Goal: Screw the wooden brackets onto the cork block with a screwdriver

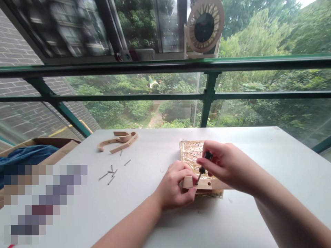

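My right hand (219,159) grips the black handle of a screwdriver (202,166), which tilts with its tip down at a spot on a light wooden piece (204,184). A dark hole shows in the wood just right of the tip. Around the left end of this piece, beside its raised block, the fingers of my left hand (178,186) are closed. Under the wood lies a block wrapped in shiny, crinkled clear film (192,151); part of it is hidden by my hands. Whether a screw sits under the tip is too small to tell.
Curved wooden hook pieces (124,140) lie at the table's back left. Several loose screws (111,173) are scattered in front of them. The white table (258,155) meets a green railing (165,97) behind. A round fan (205,27) stands above; a cardboard box (62,148) holds blue cloth at left.
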A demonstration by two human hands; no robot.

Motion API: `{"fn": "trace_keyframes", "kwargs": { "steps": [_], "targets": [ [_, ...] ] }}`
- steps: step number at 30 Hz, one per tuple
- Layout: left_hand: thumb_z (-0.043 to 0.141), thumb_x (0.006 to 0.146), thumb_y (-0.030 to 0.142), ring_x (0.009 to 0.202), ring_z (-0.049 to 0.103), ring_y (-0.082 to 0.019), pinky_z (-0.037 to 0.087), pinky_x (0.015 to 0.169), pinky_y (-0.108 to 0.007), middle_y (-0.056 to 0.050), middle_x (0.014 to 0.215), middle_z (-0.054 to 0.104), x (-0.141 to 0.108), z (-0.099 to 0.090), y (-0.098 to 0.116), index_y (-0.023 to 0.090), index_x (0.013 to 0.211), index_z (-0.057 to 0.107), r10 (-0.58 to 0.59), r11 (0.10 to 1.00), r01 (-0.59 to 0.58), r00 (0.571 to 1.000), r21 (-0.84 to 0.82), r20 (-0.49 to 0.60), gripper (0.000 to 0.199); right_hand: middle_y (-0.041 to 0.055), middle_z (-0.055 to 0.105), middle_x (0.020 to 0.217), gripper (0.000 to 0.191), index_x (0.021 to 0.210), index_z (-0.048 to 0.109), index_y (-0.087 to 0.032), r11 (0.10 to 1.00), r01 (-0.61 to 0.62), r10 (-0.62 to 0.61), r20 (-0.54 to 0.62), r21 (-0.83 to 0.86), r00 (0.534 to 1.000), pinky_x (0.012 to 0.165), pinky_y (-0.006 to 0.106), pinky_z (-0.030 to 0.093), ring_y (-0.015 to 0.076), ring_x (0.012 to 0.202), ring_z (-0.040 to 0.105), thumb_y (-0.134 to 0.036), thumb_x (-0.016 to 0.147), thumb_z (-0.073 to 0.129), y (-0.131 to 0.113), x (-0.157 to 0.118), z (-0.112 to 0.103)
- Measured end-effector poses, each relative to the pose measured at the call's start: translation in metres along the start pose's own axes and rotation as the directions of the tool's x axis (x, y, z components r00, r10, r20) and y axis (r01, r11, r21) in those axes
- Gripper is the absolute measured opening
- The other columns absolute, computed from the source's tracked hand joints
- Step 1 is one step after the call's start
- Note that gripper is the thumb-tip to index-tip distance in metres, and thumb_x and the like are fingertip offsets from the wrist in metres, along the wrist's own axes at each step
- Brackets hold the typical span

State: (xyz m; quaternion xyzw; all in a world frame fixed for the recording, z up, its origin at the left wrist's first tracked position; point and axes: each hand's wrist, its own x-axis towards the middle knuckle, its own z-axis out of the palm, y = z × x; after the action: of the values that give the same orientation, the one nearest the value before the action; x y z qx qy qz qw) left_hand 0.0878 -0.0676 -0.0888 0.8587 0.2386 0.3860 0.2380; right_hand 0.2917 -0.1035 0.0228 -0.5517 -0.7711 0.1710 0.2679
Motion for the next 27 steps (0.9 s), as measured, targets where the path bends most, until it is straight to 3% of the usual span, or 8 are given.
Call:
{"fn": "trace_keyframes", "kwargs": {
  "steps": [6, 8, 11, 14, 16, 23, 27],
  "targets": [
    [0.067, 0.067, 0.013, 0.09, 0.058, -0.021, 0.049, 0.088, -0.037, -0.005, 0.091, 0.065, 0.002, 0.0, 0.0, 0.022, 0.087, 0.067, -0.022, 1.0, 0.022, 1.0, -0.017, -0.006, 0.022, -0.0052, 0.05, 0.06, 0.016, 0.08, 0.047, -0.023, 0.997, 0.018, -0.019, -0.012, -0.079, 1.0, 0.054, 0.025, 0.029, 0.0112, 0.055, 0.041, -0.031, 0.094, 0.048, -0.004, -0.002, 0.004],
    [0.067, 0.066, 0.013, 0.088, 0.058, -0.02, 0.049, 0.086, -0.036, -0.005, 0.089, 0.065, 0.006, -0.003, 0.0, 0.021, 0.084, 0.067, -0.036, 0.999, 0.036, 0.999, -0.022, 0.015, 0.02, -0.0036, 0.051, 0.062, 0.02, 0.076, 0.045, -0.023, 0.992, 0.046, -0.045, 0.01, -0.114, 0.999, 0.056, 0.026, 0.03, 0.0121, 0.058, 0.042, -0.03, 0.095, 0.045, -0.007, -0.003, 0.005],
    [0.067, 0.063, 0.013, 0.084, 0.058, -0.02, 0.05, 0.084, -0.035, -0.002, 0.083, 0.065, 0.017, -0.011, 0.004, 0.021, 0.079, 0.064, -0.061, 0.998, 0.062, 0.99, -0.005, 0.125, 0.018, -0.0016, 0.053, 0.067, 0.022, 0.074, 0.042, -0.022, 0.989, 0.073, -0.068, 0.038, -0.13, 0.997, 0.06, 0.028, 0.032, 0.0134, 0.062, 0.044, -0.027, 0.095, 0.041, -0.013, -0.007, 0.003],
    [0.065, 0.063, 0.011, 0.082, 0.058, -0.019, 0.049, 0.08, -0.032, 0.001, 0.082, 0.066, 0.031, -0.02, 0.013, 0.022, 0.076, 0.061, -0.104, 0.994, 0.089, 0.959, 0.067, 0.264, 0.017, -0.0008, 0.059, 0.076, 0.009, 0.085, 0.047, -0.023, 0.993, 0.081, -0.073, 0.099, -0.084, 0.992, 0.062, 0.028, 0.034, 0.0145, 0.067, 0.049, -0.02, 0.092, 0.042, -0.017, -0.013, -0.003],
    [0.062, 0.064, 0.01, 0.079, 0.057, -0.017, 0.048, 0.076, -0.03, 0.002, 0.08, 0.066, 0.036, -0.022, 0.017, 0.022, 0.074, 0.059, -0.119, 0.99, 0.091, 0.947, 0.106, 0.298, 0.016, -0.0005, 0.06, 0.079, 0.009, 0.089, 0.048, -0.023, 0.995, 0.068, -0.059, 0.129, -0.066, 0.99, 0.063, 0.028, 0.035, 0.0152, 0.069, 0.051, -0.017, 0.09, 0.042, -0.017, -0.016, -0.007],
    [0.064, 0.065, 0.013, 0.087, 0.059, -0.02, 0.043, 0.089, -0.038, -0.001, 0.087, 0.066, 0.018, -0.011, 0.008, 0.022, 0.081, 0.06, -0.045, 0.997, 0.034, 0.988, 0.074, 0.148, 0.019, 0.0003, 0.065, 0.08, 0.01, 0.089, 0.048, -0.024, 0.99, 0.076, -0.057, 0.152, -0.122, 0.987, 0.063, 0.029, 0.035, 0.016, 0.069, 0.054, -0.017, 0.091, 0.041, -0.014, -0.023, -0.011],
    [0.063, 0.064, 0.013, 0.089, 0.059, -0.021, 0.042, 0.09, -0.04, -0.002, 0.09, 0.065, 0.011, -0.004, 0.002, 0.022, 0.083, 0.061, 0.004, 0.998, -0.009, 0.997, 0.065, 0.079, 0.021, 0.0006, 0.065, 0.077, 0.01, 0.085, 0.047, -0.024, 0.979, 0.077, -0.051, 0.137, -0.188, 0.989, 0.062, 0.029, 0.033, 0.0163, 0.068, 0.055, -0.022, 0.093, 0.042, -0.015, -0.026, -0.011]
  ]
}}
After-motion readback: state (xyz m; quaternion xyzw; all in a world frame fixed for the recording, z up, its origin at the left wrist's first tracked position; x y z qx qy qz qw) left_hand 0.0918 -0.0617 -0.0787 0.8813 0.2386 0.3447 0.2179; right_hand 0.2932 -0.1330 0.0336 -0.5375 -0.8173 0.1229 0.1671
